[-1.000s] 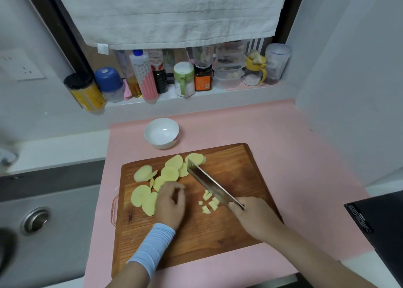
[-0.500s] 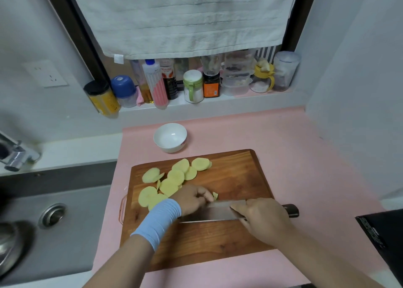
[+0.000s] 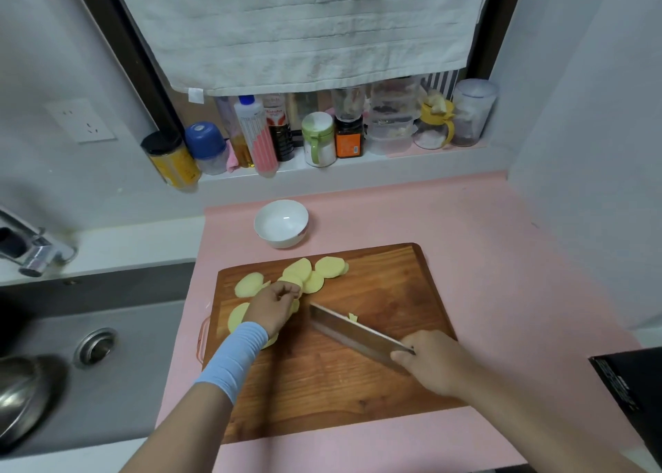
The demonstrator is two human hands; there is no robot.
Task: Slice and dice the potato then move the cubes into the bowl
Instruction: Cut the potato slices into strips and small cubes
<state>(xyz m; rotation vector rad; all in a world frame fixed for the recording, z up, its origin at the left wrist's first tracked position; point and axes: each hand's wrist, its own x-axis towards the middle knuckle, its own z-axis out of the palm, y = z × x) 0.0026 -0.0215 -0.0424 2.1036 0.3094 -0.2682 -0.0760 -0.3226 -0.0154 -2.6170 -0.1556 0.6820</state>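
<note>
- Step in hand, as judged: dicing. Pale yellow, round potato slices [image 3: 324, 270] lay overlapped on the cutting board [image 3: 358, 393], toward the counter's [image 3: 501, 257] left edge.
- The left hand [image 3: 274, 307] curled over the slices, apparently pinching one. The right hand [image 3: 430, 363] was clamped on the knife [image 3: 354, 332].
- Next move likely called for drawing a slice under the blade. The bowl [image 3: 281, 223] near the back edge held no cubes.

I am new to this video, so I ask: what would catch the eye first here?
A wide knife, gripped by the right hand, slants across the wooden cutting board. Pale potato slices fan out at its far left, the left hand over them. An empty white bowl stands behind the board.
</note>
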